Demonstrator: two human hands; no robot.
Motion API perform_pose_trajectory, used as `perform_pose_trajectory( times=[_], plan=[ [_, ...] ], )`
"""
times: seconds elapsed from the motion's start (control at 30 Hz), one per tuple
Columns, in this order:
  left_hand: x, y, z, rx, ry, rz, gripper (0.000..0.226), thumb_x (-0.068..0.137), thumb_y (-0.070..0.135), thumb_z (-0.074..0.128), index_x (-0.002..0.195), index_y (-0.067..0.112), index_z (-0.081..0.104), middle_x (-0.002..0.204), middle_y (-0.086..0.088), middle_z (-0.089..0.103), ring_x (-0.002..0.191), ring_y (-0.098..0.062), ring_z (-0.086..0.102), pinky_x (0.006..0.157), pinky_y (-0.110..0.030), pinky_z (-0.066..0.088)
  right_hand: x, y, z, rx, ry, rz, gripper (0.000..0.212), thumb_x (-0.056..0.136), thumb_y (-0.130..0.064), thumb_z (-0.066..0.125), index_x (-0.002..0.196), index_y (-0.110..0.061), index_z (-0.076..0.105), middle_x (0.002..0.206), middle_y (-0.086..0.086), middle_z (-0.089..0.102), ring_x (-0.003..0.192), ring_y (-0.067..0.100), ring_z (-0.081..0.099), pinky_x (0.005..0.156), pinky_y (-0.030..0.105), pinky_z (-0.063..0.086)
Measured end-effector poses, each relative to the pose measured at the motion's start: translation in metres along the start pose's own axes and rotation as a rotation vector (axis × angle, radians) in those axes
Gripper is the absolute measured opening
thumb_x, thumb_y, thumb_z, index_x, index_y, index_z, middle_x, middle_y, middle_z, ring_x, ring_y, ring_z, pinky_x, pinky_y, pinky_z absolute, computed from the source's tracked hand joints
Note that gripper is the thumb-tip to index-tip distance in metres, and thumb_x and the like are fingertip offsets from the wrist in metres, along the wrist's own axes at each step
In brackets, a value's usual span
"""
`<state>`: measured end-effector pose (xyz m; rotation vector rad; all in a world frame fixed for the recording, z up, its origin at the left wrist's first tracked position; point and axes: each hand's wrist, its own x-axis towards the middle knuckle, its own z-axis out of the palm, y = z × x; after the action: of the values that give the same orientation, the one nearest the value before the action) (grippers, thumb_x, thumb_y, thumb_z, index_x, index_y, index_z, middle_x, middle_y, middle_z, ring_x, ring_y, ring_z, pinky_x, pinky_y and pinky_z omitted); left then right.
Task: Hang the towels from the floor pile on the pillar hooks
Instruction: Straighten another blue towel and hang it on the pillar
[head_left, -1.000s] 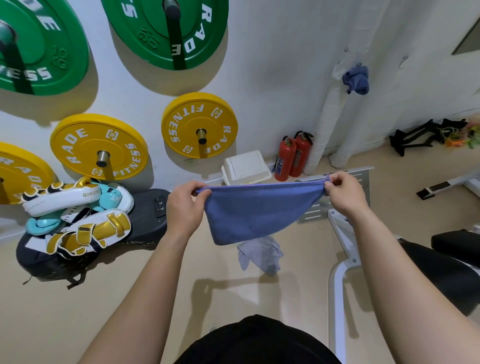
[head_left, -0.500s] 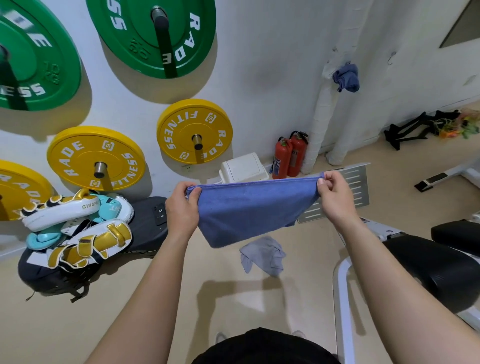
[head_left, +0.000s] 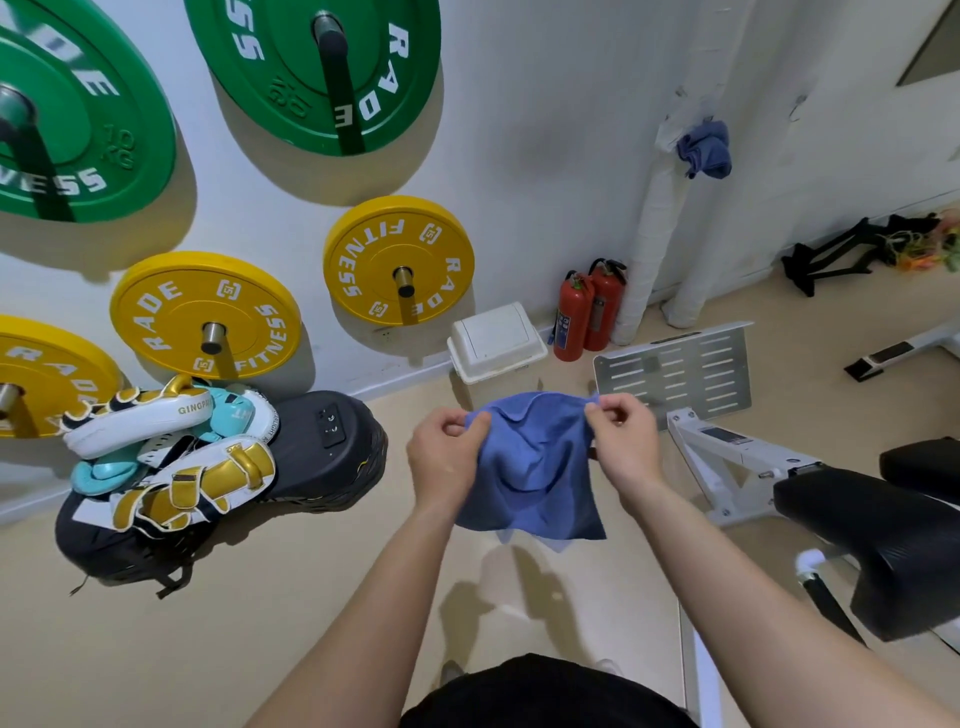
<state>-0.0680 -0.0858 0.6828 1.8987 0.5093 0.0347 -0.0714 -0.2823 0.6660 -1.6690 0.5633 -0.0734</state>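
Blue towel held in the air between both hands, above the beige floor; its top edge bunches and sags between the two grips, the rest hanging slack in folds below. Left hand takes the towel's left top corner, right hand the right top corner, the hands near each other with the cloth slumped between them. A second blue towel hangs crumpled high on the white pillar, well apart from the held one, up and to its right. A paler scrap of cloth peeks out just under the held towel's lower edge; cannot tell what it is. Relative to the held towel: white bin just behind it against the wall; two red extinguishers behind and right, at the pillar's foot; a slotted metal plate to the right; black padded seat further right; black pad with white-and-gold mitts piled on it to the left. Green and yellow weight plates hang on the white wall above and left. Fingers of the left hand pressed together, pinching the towel's edge against the thumb; right hand's fingers curled and likewise pinching cloth at its corner.
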Motion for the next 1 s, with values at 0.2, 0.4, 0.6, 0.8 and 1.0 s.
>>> perform_pose_trajectory(
  times=[0.2, 0.4, 0.6, 0.8, 1.0],
  plan=[
    [-0.017, -0.002, 0.02, -0.105, -0.203, 0.023, 0.007, 0.082, 0.035, 0.073, 0.078, 0.03, 0.076, 0.075, 0.007, 0.074, 0.078, -0.016, 0.072, 0.079, -0.046, 0.061, -0.029, -0.007, 0.021, -0.01, -0.18, -0.078, 0.012, 0.09, -0.013, 0.069, 0.082, -0.022, 0.069, 0.069, -0.012, 0.068, 0.071, 0.01, 0.065, 0.079, 0.046, 0.059],
    [-0.017, 0.006, 0.02, -0.093, -0.273, 0.102, 0.015, 0.082, 0.032, 0.071, 0.093, 0.03, 0.08, 0.085, 0.007, 0.077, 0.086, -0.015, 0.073, 0.084, -0.045, 0.06, -0.038, -0.021, 0.022, 0.063, -0.236, -0.097, 0.005, 0.09, -0.007, 0.07, 0.089, -0.011, 0.072, 0.067, -0.003, 0.073, 0.062, 0.007, 0.068, 0.066, 0.029, 0.059],
    [-0.017, 0.015, 0.021, -0.083, -0.242, 0.099, 0.011, 0.083, 0.02, 0.077, 0.092, 0.024, 0.08, 0.078, 0.005, 0.077, 0.081, -0.014, 0.075, 0.085, -0.042, 0.06, -0.029, -0.026, 0.021, 0.095, -0.249, -0.083, 0.005, 0.09, -0.009, 0.071, 0.093, -0.012, 0.073, 0.078, 0.005, 0.077, 0.077, 0.019, 0.075, 0.081, 0.044, 0.061],
    [-0.016, 0.021, 0.018, -0.013, -0.249, 0.155, 0.017, 0.088, 0.018, 0.071, 0.101, 0.024, 0.08, 0.081, 0.009, 0.077, 0.085, -0.009, 0.073, 0.089, -0.037, 0.058, -0.024, -0.029, 0.022, 0.106, -0.284, -0.094, 0.01, 0.09, -0.009, 0.071, 0.099, -0.009, 0.073, 0.081, 0.007, 0.077, 0.08, 0.021, 0.075, 0.081, 0.041, 0.061],
    [-0.015, 0.021, 0.011, -0.043, -0.376, 0.166, 0.038, 0.087, 0.002, 0.059, 0.113, 0.023, 0.075, 0.102, 0.005, 0.077, 0.096, -0.011, 0.071, 0.093, -0.037, 0.057, -0.02, -0.039, 0.018, 0.046, -0.344, -0.135, 0.021, 0.082, 0.0, 0.076, 0.1, -0.004, 0.066, 0.081, 0.01, 0.076, 0.073, 0.012, 0.073, 0.066, 0.021, 0.054]
  ],
)
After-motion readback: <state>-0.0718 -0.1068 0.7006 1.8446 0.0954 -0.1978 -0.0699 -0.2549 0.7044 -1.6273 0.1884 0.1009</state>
